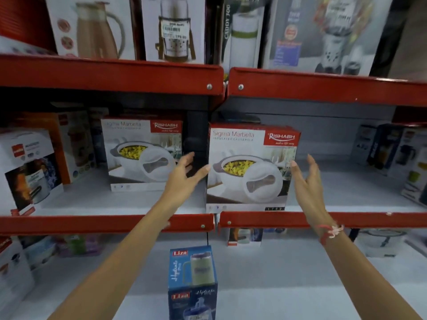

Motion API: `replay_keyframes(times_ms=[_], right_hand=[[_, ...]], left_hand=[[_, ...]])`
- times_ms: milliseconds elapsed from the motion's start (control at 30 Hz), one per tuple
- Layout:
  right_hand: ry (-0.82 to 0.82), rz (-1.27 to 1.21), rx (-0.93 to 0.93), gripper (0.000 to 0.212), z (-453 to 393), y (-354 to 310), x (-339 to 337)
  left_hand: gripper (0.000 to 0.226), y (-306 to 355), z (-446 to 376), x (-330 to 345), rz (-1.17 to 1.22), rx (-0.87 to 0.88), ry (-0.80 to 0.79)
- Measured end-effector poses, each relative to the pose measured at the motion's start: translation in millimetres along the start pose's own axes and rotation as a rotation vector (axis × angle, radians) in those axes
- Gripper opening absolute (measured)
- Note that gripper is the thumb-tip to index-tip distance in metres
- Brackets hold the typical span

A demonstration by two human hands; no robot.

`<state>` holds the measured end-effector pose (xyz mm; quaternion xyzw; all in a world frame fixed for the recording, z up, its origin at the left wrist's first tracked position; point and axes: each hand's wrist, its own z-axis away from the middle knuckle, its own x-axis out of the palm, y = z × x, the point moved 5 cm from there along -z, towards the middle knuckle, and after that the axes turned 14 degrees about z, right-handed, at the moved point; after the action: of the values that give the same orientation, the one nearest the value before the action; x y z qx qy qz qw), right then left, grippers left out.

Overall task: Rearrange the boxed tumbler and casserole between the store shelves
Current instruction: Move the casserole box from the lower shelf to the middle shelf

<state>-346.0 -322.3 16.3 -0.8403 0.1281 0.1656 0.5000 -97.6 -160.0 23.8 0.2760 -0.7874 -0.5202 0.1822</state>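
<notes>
A white and red casserole box (250,167) stands upright at the front edge of the middle shelf, just right of the shelf post. My left hand (184,176) is open beside its left edge, thumb tip close to or touching the box. My right hand (308,181) is open just off its right side, fingers spread, a red thread on the wrist. A blue tumbler box (193,267) stands on the lower shelf below, on top of a second blue box (193,304). A second casserole box (143,153) sits further back on the middle shelf to the left.
Red shelf rails (108,224) run across the view. Flask and bottle boxes (173,28) fill the top shelf. A kettle box (30,169) stands at the left of the middle shelf, dark boxes (392,153) at its right. Small boxes (245,236) sit deep on the lower shelf.
</notes>
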Motion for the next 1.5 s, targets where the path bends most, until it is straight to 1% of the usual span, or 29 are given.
replay_keyframes(times_ms=[67,133,167,200,233,300,367,467,633,733,767,867,933,1067,1300,1367,1500], right_hand=[[-0.161,-0.068,0.046,0.067,-5.9,2.0,11.7],[-0.286,-0.156,0.081,0.053,-6.4,1.8,23.6],[-0.309,-0.186,0.096,0.042,-5.6,1.3,27.6],[-0.309,-0.206,0.106,0.034,-4.5,0.0,29.7],[-0.299,-0.223,0.104,0.031,-3.9,-1.6,30.3],[-0.276,-0.236,0.068,0.036,-2.7,-6.1,28.7],[-0.261,-0.245,0.034,0.042,0.0,-13.4,24.5],[-0.256,-0.29,0.032,0.048,6.7,-28.7,15.5],[-0.303,-0.317,0.035,0.043,35.1,-59.2,-1.1],[-0.341,-0.308,-0.005,0.039,59.2,-82.1,-14.8],[-0.356,-0.311,-0.023,0.037,67.6,-89.9,-19.8],[-0.422,-0.339,-0.08,0.035,91.0,-108.4,-32.0],[-0.483,-0.322,-0.109,0.037,105.9,-115.7,-35.5],[-0.55,-0.352,-0.117,0.038,129.8,-126.4,-35.7],[-0.549,-0.365,-0.13,0.041,146.0,-142.6,-24.9],[-0.542,-0.356,-0.129,0.041,146.6,-144.3,-19.9],[-0.539,-0.359,-0.118,0.042,143.1,-142.5,-1.6]], left_hand=[[0.089,-8.4,-8.3,12.3,-0.039,-0.078,-0.042],[0.082,-15.2,-10.6,23.6,-0.076,-0.11,-0.111],[0.075,-17.5,-10.2,28.1,-0.078,-0.098,-0.148],[0.068,-18.6,-9.7,31.7,-0.066,-0.071,-0.171],[0.063,-18.0,-8.4,32.4,-0.053,-0.046,-0.17],[0.055,-13.1,-6.5,29.2,-0.038,0.007,-0.144],[0.055,-4.7,-3.5,22.4,-0.038,0.047,-0.127],[0.058,10.0,4.0,6.9,-0.039,0.082,-0.101],[0.056,42.2,34.2,-22.0,-0.015,0.115,-0.054],[0.055,62.6,58.1,-39.7,0.039,0.09,-0.01],[0.052,67.2,66.5,-47.3,0.066,0.074,0.009],[0.029,79.6,92.6,-69.5,0.122,0.041,0.041],[0.023,87.0,110.7,-83.5,0.147,0.03,0.047],[0.025,96.0,137.5,-107.8,0.187,-0.02,0.084],[0.044,99.3,144.0,-134.9,0.132,-0.009,0.11],[0.043,98.5,143.3,-139.6,0.128,-0.001,0.103],[0.033,94.5,135.9,-151.5,0.129,0.026,0.1]])
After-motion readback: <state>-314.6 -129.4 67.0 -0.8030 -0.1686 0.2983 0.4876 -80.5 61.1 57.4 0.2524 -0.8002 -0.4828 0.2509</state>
